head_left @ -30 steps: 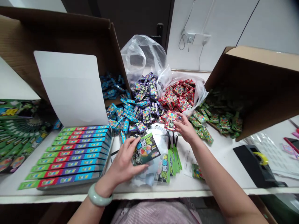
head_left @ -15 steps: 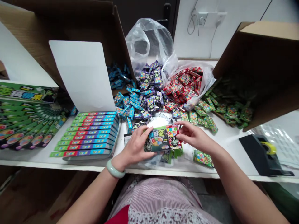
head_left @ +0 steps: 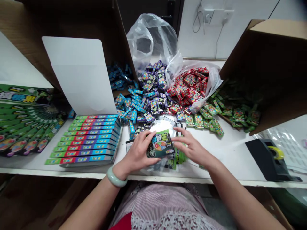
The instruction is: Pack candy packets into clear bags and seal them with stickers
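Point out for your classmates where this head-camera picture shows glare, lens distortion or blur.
In the head view, the clear plastic bag glints with glare, the wide lens makes the cardboard box at right lean outward, and the right hand looks slightly soft.

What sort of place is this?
Likely a small packing room for sweets: the left hand holds a green packet, sachets lie heaped by colour, and a display box holds rows of packets.

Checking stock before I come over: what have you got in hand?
Left hand gripping green candy packet. Right hand open beside it. Clear plastic beneath; loose purple packets just beyond.
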A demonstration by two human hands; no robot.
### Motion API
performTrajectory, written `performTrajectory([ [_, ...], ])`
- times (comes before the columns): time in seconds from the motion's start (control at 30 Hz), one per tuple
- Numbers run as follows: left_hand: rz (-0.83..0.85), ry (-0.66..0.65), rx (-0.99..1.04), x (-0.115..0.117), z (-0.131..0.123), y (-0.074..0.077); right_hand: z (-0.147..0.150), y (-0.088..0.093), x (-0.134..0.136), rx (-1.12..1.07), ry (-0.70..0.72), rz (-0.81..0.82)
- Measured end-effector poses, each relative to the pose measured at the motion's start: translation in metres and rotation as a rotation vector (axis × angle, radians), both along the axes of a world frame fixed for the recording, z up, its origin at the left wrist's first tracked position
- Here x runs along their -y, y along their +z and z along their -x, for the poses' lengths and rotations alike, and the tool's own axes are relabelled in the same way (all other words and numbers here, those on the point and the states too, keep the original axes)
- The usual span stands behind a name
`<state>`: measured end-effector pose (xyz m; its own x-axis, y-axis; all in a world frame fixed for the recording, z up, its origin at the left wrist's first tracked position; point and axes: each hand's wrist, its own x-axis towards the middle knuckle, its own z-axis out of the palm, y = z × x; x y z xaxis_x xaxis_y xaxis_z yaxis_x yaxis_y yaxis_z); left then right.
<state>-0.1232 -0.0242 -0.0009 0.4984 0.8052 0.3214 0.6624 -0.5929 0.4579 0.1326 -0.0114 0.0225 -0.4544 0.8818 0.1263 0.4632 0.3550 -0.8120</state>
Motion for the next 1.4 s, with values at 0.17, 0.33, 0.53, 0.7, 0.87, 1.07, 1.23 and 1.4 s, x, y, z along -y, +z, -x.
performTrajectory([
  [0.17,0.052,0.025,0.019,-0.002,0.004,-0.001,-0.004,-0.009,-0.043,-0.027,-0.039,0.059],
  [0.33,0.057,0.030,0.057,0.000,0.007,0.000,0.045,-0.016,-0.138,0.074,-0.322,-0.051],
  [0.53,0.067,0.075,0.085,0.001,0.014,0.002,0.108,-0.027,-0.174,0.300,-0.384,0.001],
  [0.7,0.080,0.058,0.105,0.000,0.017,-0.001,0.111,-0.035,-0.168,0.250,-0.399,0.024],
  [0.87,0.075,0.091,0.123,0.005,0.019,0.003,0.105,-0.034,-0.166,0.011,-0.382,0.075],
  [1.07,0.060,0.171,0.141,0.007,0.024,0.001,0.032,0.006,-0.114,-0.439,-0.285,0.131],
  [1.23,0.006,0.156,0.084,0.000,0.014,-0.006,-0.006,0.035,-0.044,-0.308,-0.164,0.143],
  [1.4,-0.062,0.088,0.014,0.002,0.008,-0.002,-0.012,0.032,-0.023,-0.075,-0.028,0.246],
])
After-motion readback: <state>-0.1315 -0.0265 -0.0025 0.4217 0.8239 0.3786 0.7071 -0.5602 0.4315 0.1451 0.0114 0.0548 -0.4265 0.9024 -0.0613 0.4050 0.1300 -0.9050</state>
